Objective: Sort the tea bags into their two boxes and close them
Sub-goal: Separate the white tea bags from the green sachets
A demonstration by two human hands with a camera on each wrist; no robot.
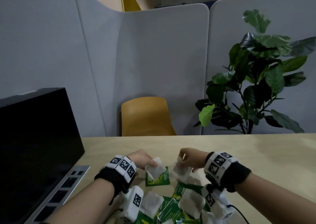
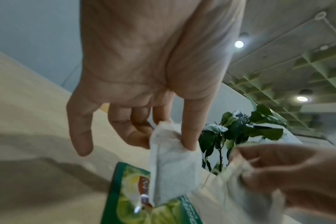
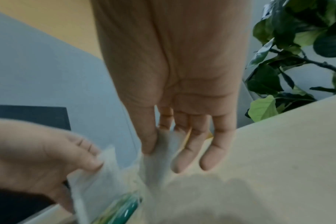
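While both hands hover over the pile near the front edge of the tabletop (image 1: 222, 148), each has a bare white tea bag pinched up off it. Left hand (image 1: 142, 158): grip is closed, thumb and forefinger, on the top edge of one white tea bag (image 1: 154, 169); the left-wrist view shows the bag hanging down past the thumb tip, w/ the other fingers loose. Right hand (image 1: 189, 157): also closed on a white tea bag (image 1: 180, 170), thumb against the fingers; that shot is blurred, so can't tell if it's one bag or two stuck together. Directly under both sits a green foil sachet (image 1: 157, 177) marked GREEN. More white bags and green sachets lie mixed in a heap (image 1: 172, 205) nearer the body, between the forearms.

Neither box shows in any view, so I can't say where they are or if they're open. Judging by that, sorting is at an early stage.

Risks from here:
- Strings: thin threads trail off the bags; if they're tangled, pulling the hands apart could drag extra bags or rip the paper.
- Light pinch on flimsy paper, so a quick swing could drop a bag back into the heap.
- Wrist cams hang low over the pile and could sweep sachets off the tabletop.
- Laptop (image 1: 39, 138) sits close on the left, so a wide reach may knock it.
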